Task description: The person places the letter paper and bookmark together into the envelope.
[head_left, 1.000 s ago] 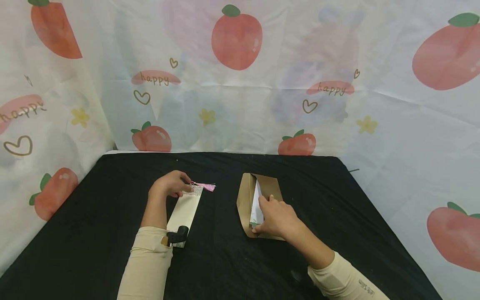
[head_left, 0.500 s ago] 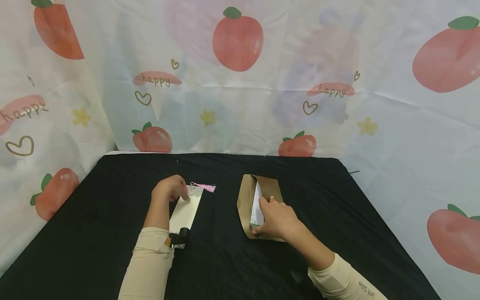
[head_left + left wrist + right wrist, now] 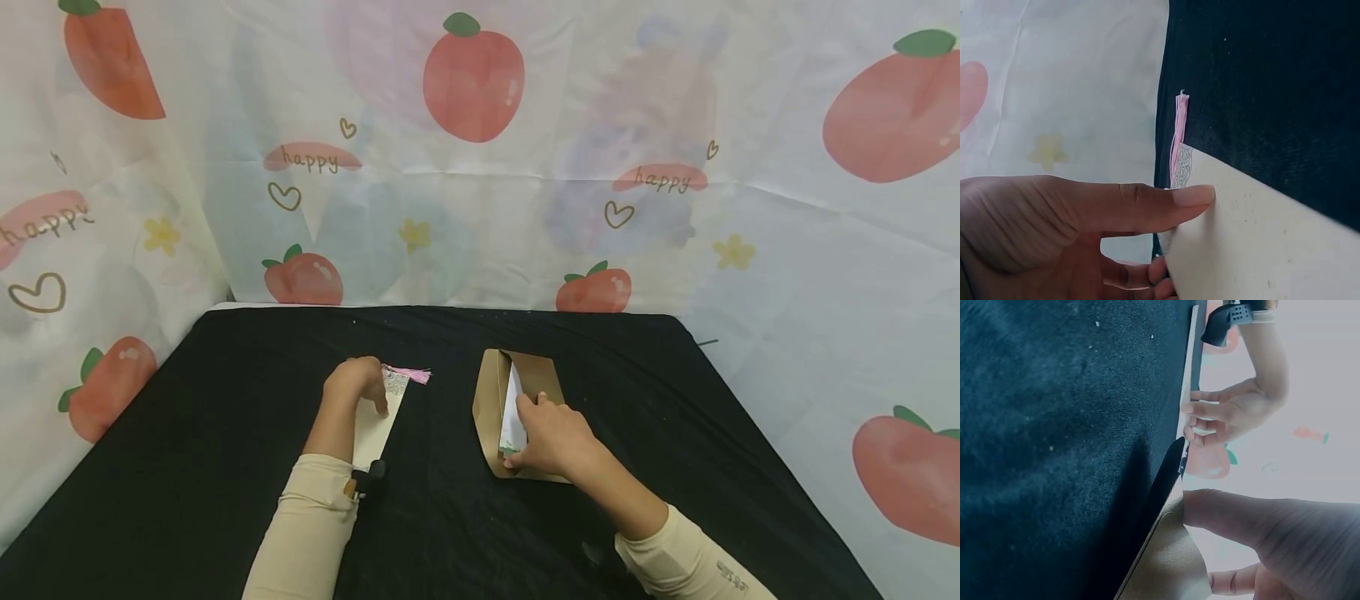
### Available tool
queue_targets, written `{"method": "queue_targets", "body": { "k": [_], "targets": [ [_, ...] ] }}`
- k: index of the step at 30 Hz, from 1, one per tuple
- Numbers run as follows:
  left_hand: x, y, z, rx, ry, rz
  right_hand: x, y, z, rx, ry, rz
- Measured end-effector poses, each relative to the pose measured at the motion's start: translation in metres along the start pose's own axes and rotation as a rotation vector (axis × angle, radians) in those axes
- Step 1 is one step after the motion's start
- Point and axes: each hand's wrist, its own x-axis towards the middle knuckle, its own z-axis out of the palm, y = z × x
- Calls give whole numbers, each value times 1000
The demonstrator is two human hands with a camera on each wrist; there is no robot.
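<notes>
Peach-print curtain [image 3: 480, 208] behind a black-covered worktop [image 3: 442, 525]. Head view: brown envelope [image 3: 489, 408], flap open, white paper [image 3: 513, 417] in its mouth; right hand [image 3: 558, 429] across it, fingers bent in a grip. Left of the envelope, well apart: cream bookmark [image 3: 373, 437], pink tassel [image 3: 411, 376] at its far end, left hand [image 3: 354, 383] over it. Left wrist: thumb across the bookmark's face, other fingers bent to its edge; a light pinch, by the look. Probably thin, springy card, easily creased; best held by the long edges, clear of the tassel. Right wrist: right thumb against the envelope, a fingertip by its edge, rest hidden. Likely light, crumples if squeezed; folded sides the firmer hold.
</notes>
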Motion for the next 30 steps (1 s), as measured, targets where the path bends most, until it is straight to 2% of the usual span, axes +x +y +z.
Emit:
{"method": "queue_targets", "body": {
  "k": [6,10,16,19,30],
  "targets": [
    [-1,-3,-4,-4,-18,45,0,0,1,-3,-11,3],
    [-1,-5,-7,-43,-20,86,0,0,2,-6,-10,0],
    [-3,-8,-11,-126,-62,92,1,0,1,-8,-3,-5],
    [-5,-10,-12,-142,-55,94,1,0,1,-10,-6,-3],
    [-11,-13,-16,-184,-67,164,0,1,-2,-16,-9,-3]
  ]
}}
